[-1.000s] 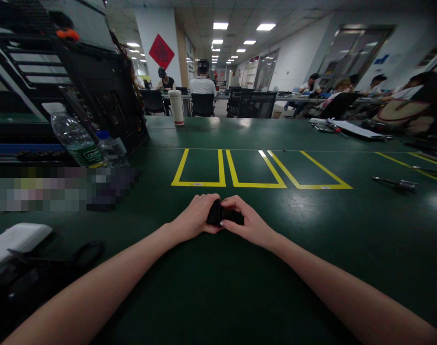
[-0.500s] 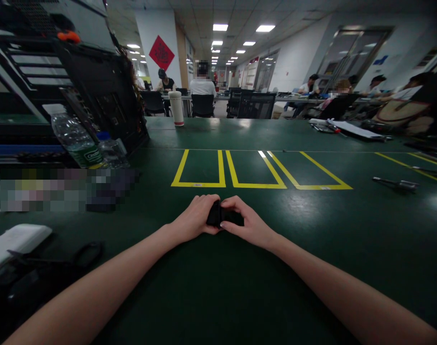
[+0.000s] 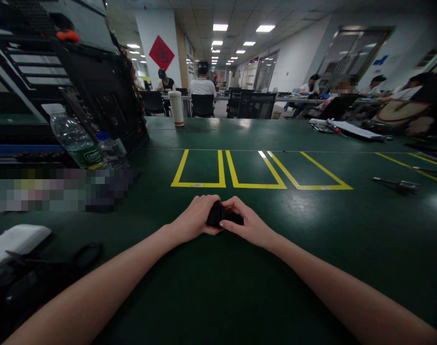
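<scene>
A small black block-like object (image 3: 214,215) is held between my two hands, low over the green tabletop (image 3: 218,287). Its exact kind cannot be made out. My left hand (image 3: 195,218) wraps round its left side, fingers over the far edge and thumb along the near edge. On the other side, my right hand (image 3: 245,220) pinches the object's right end between thumb and fingertips. Much of the object is hidden by my fingers.
Yellow tape outlines (image 3: 256,186) mark the table beyond my hands. At left stand plastic bottles (image 3: 76,139), a white box (image 3: 17,244) and black cables (image 3: 87,254). A metal tool (image 3: 396,184) lies right; a white tumbler (image 3: 176,109) stands at the far edge. People sit at tables beyond.
Both hands stay in place around the black object. My right thumb and fingertips have shifted very slightly on its end.
</scene>
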Demonstrator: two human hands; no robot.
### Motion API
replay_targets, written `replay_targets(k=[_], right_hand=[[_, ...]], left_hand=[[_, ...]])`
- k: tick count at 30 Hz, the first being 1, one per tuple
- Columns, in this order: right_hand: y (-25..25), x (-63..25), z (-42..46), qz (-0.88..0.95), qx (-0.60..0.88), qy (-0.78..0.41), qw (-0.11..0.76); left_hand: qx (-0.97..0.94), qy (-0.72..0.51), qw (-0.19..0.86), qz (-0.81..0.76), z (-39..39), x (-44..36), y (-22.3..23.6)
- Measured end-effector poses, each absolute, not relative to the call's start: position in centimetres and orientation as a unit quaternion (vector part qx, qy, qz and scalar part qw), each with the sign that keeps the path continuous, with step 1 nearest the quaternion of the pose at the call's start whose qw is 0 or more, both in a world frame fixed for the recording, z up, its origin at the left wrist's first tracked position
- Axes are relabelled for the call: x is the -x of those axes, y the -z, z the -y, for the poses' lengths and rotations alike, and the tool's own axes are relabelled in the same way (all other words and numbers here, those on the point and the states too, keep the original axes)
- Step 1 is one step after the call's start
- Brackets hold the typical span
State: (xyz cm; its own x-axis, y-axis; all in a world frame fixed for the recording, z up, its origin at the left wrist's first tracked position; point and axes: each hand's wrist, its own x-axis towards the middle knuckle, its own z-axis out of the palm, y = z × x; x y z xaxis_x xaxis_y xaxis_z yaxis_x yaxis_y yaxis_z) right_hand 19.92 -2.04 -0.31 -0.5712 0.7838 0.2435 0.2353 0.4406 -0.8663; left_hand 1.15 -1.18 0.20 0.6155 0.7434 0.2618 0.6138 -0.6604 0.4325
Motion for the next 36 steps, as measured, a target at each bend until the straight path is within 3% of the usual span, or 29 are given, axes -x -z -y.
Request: replay_targets(k=[13, 22, 36], right_hand=[[0.39, -19.7, 2.14, 0.762, 0.349, -0.439, 0.324], [0.76, -19.99, 2.07, 0.801, 0.336, -0.359, 0.342], [0.2, -19.99, 2.35, 0.785, 0.326, -0.412, 0.329]], left_hand=[[-0.888, -0.21, 0.167, -0.375, 1.23, -1.07, -0.5], [-0.885, -0.203, 0.168, -0.384, 1.2, -1.2, -0.51], [-0.889, -0.196, 0.165, -0.379, 1.31, -0.97, -0.63]])
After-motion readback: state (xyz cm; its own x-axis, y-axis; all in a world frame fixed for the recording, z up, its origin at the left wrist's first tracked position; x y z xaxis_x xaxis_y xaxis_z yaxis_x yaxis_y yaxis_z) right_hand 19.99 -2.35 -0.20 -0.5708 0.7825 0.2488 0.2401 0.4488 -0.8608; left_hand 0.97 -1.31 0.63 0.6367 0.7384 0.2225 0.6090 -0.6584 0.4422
